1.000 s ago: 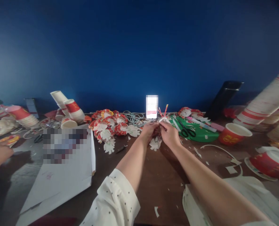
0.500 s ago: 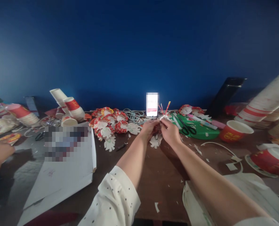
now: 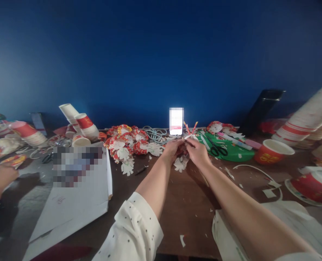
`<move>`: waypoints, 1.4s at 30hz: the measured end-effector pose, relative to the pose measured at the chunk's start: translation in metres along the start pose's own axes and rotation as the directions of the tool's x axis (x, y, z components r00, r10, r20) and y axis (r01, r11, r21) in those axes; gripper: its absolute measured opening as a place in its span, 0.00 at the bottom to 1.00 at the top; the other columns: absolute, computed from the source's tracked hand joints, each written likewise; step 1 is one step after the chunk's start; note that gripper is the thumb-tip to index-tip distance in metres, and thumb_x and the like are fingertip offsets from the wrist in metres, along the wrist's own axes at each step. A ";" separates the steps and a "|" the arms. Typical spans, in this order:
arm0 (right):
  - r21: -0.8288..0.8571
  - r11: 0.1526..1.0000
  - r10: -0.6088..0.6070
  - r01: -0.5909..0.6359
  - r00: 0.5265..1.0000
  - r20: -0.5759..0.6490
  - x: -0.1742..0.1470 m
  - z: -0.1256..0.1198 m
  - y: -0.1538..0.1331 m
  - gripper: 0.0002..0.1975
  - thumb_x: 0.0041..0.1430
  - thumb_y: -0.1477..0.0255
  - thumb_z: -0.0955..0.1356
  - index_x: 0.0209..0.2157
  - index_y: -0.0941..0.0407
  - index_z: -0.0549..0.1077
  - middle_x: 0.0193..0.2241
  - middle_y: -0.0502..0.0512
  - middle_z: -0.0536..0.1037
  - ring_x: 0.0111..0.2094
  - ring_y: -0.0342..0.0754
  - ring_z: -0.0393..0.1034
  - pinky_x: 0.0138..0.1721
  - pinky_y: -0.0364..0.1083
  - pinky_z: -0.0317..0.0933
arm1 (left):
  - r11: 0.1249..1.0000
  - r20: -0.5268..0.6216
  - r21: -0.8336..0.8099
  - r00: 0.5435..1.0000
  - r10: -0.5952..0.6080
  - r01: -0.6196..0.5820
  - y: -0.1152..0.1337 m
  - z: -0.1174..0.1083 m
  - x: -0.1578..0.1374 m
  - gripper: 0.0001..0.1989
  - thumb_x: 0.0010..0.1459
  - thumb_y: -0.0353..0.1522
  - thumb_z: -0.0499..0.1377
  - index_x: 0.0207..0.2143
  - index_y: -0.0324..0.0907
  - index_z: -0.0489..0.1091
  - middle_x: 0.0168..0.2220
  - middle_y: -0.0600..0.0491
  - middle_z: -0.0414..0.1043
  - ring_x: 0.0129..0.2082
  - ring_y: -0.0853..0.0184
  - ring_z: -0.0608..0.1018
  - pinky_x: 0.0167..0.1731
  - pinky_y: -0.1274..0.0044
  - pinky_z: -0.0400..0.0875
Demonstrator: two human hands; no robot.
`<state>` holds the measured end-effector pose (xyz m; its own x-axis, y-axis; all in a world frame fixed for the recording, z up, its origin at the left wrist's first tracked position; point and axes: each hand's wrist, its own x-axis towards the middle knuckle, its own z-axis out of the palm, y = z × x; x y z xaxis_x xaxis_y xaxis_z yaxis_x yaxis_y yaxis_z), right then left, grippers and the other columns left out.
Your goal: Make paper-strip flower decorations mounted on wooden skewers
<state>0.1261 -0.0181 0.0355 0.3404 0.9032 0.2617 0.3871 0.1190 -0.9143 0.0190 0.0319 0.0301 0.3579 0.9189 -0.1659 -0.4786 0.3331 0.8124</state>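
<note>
A: Pose?
B: Left hand (image 3: 173,149) and right hand (image 3: 197,151) both outstretched at twelve o'clock, angled inward, close together.
A: Fingers?
B: Both sets pinching the paper piece (image 3: 180,164), between them. Scissors (image 3: 214,146) at three from right hand.

Phone (image 3: 176,123) behind left hand (image 3: 172,150)

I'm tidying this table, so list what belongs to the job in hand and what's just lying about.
Seems to belong:
- narrow paper strips, rising between left hand and right hand
- white cut-out just below them
- scissors, untouched, probably a tool

Probably just lying about:
- coiled cord
- white box
- loose scrap
</note>
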 end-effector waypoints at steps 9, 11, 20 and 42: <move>0.187 0.973 0.139 -0.136 0.990 -0.003 0.002 0.006 0.008 0.25 0.48 0.65 0.70 0.49 0.57 0.82 0.25 0.54 0.81 0.22 0.51 0.72 0.23 0.49 0.66 | 0.999 0.059 0.029 0.998 0.021 -0.023 -0.001 -0.003 0.001 0.11 0.51 0.32 0.68 0.25 0.36 0.70 0.17 0.58 0.63 0.16 0.74 0.64 0.20 0.78 0.63; 0.227 0.961 0.166 -0.161 0.986 -0.007 0.003 0.008 0.011 0.26 0.47 0.63 0.71 0.48 0.57 0.82 0.26 0.54 0.81 0.21 0.51 0.72 0.20 0.47 0.63 | 0.999 0.066 0.037 0.998 0.025 -0.028 -0.001 -0.003 0.002 0.11 0.51 0.33 0.69 0.25 0.36 0.70 0.17 0.57 0.64 0.16 0.74 0.64 0.20 0.79 0.63; 0.210 0.972 0.135 -0.102 0.980 -0.146 0.007 0.005 0.011 0.18 0.46 0.57 0.72 0.30 0.58 0.84 0.29 0.57 0.83 0.35 0.57 0.77 0.34 0.48 0.68 | 0.996 -0.021 0.086 0.999 -0.036 0.038 0.000 0.003 0.000 0.05 0.52 0.27 0.67 0.27 0.34 0.74 0.21 0.53 0.72 0.20 0.72 0.73 0.26 0.80 0.70; -0.151 0.989 -0.038 0.005 0.975 -0.220 0.000 -0.001 0.002 0.17 0.56 0.60 0.65 0.28 0.56 0.81 0.27 0.55 0.81 0.32 0.52 0.73 0.34 0.45 0.60 | 0.996 -0.034 0.084 0.999 -0.010 0.013 -0.005 0.003 0.006 0.09 0.48 0.29 0.71 0.28 0.34 0.74 0.17 0.57 0.65 0.18 0.75 0.69 0.24 0.81 0.67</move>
<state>0.1278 -0.0181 0.0341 0.5057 0.7848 0.3582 0.5134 0.0599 -0.8560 0.0259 0.0347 0.0272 0.3355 0.9221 -0.1926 -0.4053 0.3259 0.8541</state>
